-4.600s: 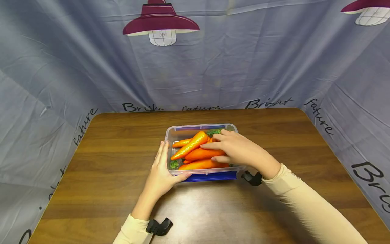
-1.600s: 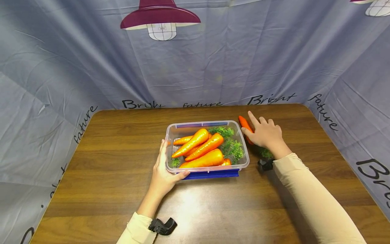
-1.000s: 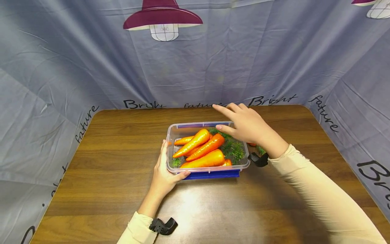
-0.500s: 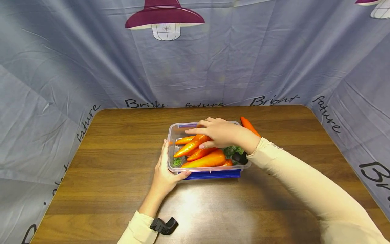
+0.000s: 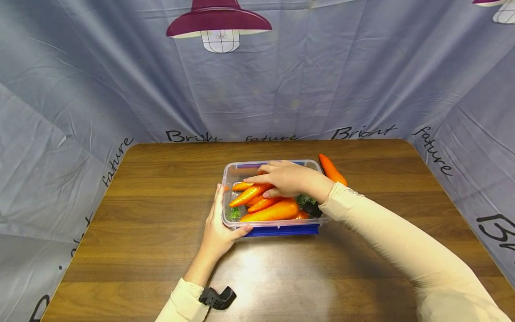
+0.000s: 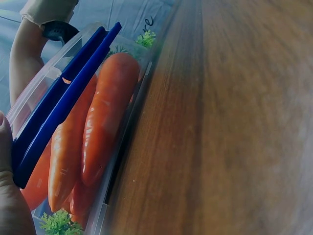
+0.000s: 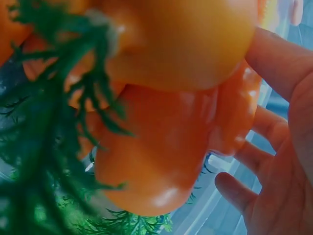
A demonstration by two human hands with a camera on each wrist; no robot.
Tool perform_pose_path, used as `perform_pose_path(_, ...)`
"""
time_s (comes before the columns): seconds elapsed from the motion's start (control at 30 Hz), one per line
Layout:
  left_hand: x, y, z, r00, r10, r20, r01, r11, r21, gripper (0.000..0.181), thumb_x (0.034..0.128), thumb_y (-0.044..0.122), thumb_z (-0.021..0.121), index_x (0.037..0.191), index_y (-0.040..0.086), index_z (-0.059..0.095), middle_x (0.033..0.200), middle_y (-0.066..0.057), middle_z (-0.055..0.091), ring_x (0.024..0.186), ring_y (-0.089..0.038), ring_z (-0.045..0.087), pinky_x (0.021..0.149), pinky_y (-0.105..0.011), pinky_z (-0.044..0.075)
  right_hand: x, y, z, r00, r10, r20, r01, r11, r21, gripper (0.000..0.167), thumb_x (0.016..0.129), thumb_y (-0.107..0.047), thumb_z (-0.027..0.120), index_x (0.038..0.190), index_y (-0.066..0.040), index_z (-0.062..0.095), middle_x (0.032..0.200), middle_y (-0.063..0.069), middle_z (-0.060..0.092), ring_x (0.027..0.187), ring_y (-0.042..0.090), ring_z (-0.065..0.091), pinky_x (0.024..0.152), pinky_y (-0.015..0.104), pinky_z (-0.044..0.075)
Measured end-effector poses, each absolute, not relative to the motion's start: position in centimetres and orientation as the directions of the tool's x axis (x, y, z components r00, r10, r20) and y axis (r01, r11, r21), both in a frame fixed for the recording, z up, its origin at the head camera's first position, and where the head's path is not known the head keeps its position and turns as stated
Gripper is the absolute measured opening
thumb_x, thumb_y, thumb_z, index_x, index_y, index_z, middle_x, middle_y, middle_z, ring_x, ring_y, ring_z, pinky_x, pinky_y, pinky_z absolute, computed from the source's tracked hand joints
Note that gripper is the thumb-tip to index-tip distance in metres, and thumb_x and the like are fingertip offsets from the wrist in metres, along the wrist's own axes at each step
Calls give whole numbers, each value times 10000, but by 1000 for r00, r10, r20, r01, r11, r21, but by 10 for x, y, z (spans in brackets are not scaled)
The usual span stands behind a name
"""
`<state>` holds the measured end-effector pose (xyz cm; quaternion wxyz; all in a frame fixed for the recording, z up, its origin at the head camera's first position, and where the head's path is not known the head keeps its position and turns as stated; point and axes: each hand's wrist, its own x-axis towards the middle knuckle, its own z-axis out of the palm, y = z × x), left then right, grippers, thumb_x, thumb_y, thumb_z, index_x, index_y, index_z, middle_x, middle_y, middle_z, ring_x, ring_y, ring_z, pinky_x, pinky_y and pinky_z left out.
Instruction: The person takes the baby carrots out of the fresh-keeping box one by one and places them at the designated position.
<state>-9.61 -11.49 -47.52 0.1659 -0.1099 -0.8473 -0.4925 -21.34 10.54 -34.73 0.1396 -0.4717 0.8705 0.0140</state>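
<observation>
A clear plastic container [image 5: 263, 223] with a blue latch [image 5: 285, 230] holds several orange carrots [image 5: 273, 211] with green tops. My left hand [image 5: 216, 237] grips its front-left corner, fingers along the left wall and thumb at the front rim. In the left wrist view, the thumb side of the hand [image 6: 11, 205] is beside the blue latch [image 6: 68, 103]. My right hand [image 5: 291, 180] is inside the container, thumb and fingers around an upper carrot [image 5: 246, 197]. In the right wrist view the thumb of this hand [image 7: 288, 142] touches a carrot [image 7: 186, 44]; the palm side partly hides behind it.
One red-orange carrot [image 5: 331, 170] lies on the wooden table [image 5: 161, 214] just right of the container, its top hidden by the right sleeve [image 5: 394, 232]. A grey-blue curtain [image 5: 261, 98] with printed lamps and writing stands behind and beside the table.
The right hand has come from the carrot outside, back over the container and down onto the carrots inside. Earlier, that outside carrot appeared on the table. The left hand has kept its grip.
</observation>
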Motion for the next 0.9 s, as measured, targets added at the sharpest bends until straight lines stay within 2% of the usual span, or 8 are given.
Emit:
perform_pose_path(0.33, -96, -116, -475, -917, 25, 397, 356, 499, 790, 1199, 698, 776, 696, 1607, 210, 159, 1643, -175, 222, 1461, -373, 338, 1146, -575, 334, -216, 107, -350, -502, -826, -256, -844, 533, -65, 538, 1006, -343, 571, 1516, -367, 402, 1360, 47, 556, 1162, 265, 498, 964, 423, 471)
perform_pose_path(0.5, -97, -116, -476, -919, 23, 393, 353, 491, 797, 1197, 690, 745, 736, 1606, 229, 163, 1639, -189, 227, 1460, -372, 341, 1143, -576, 339, -216, 106, -348, -511, -819, -260, -843, 537, -36, 527, 994, -346, 591, 1495, -390, 431, 1307, 10, 570, 1090, 235, 455, 876, 365, 433)
perform_pose_path(0.73, -97, -116, -476, -926, 26, 376, 342, 479, 809, 1198, 687, 692, 782, 1606, 249, 154, 1645, -184, 211, 1475, -360, 316, 1155, -576, 324, -216, 107, -345, -525, -811, -257, -837, 547, -16, 483, 979, -362, 613, 1447, -404, 498, 1224, -2, 571, 1088, 225, 438, 863, 343, 393)
perform_pose_path(0.9, -97, -116, -477, -928, 23, 373, 339, 473, 813, 1199, 685, 688, 786, 1606, 250, 155, 1644, -178, 219, 1491, -335, 292, 1171, -562, 304, -213, 112, -341, -539, -801, -261, -824, 565, -33, 482, 987, -400, 590, 1457, -404, 483, 1204, 13, 531, 1035, 221, 426, 820, 345, 400)
